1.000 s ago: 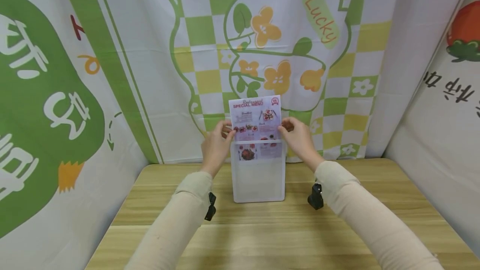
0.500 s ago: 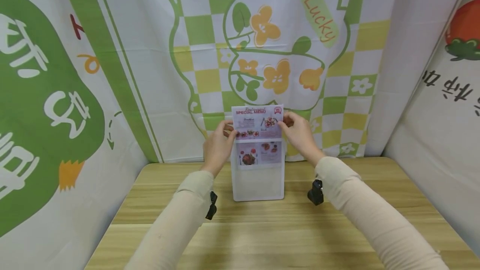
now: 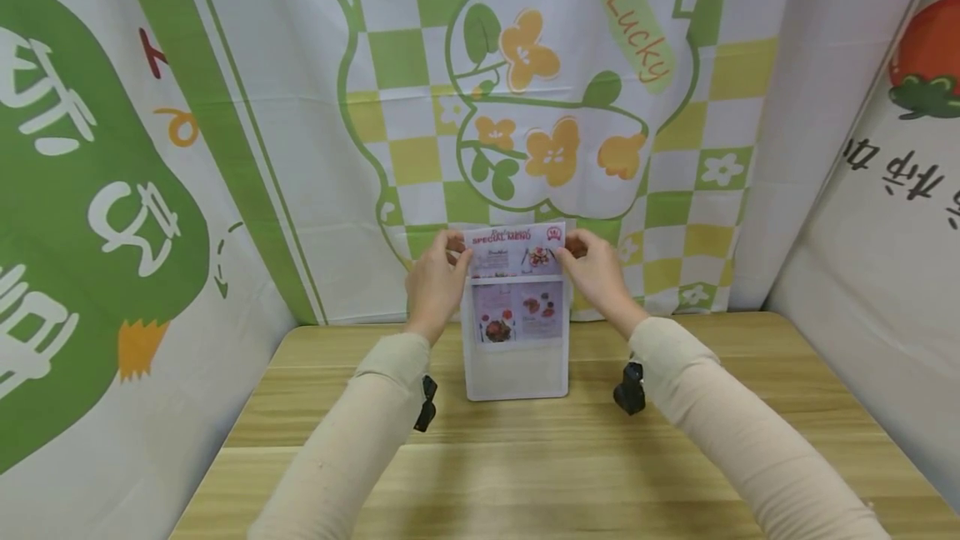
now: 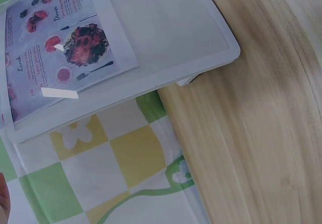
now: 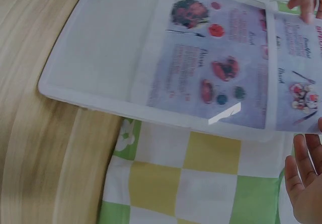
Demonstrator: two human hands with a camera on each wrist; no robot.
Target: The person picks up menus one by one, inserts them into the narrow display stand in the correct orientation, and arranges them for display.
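Note:
A printed menu sheet [image 3: 517,261] headed "SPECIAL MENU" stands partly inside a white-framed clear display holder [image 3: 517,373], its upper part sticking out above the holder's top rim. My left hand [image 3: 437,283] pinches the sheet's left edge near the top. At the opposite edge, my right hand [image 3: 596,273] pinches it between thumb and fingers. In the right wrist view the sheet's lower end [image 5: 201,58] shows through the clear front, with bare holder below it. The left wrist view shows that same lower part [image 4: 60,43], but only a sliver of my left hand.
The holder stands upright on a wooden table [image 3: 517,473], close to a patterned cloth backdrop [image 3: 405,157]. Printed cloth walls rise at the left [image 3: 90,190] and right [image 3: 885,273]. A small black camera is strapped at each wrist.
Both hands have lowered slightly with the menu sheet, which has slid further down into the holder. Less of it sticks out above the rim; the holder has stayed nearly in place.

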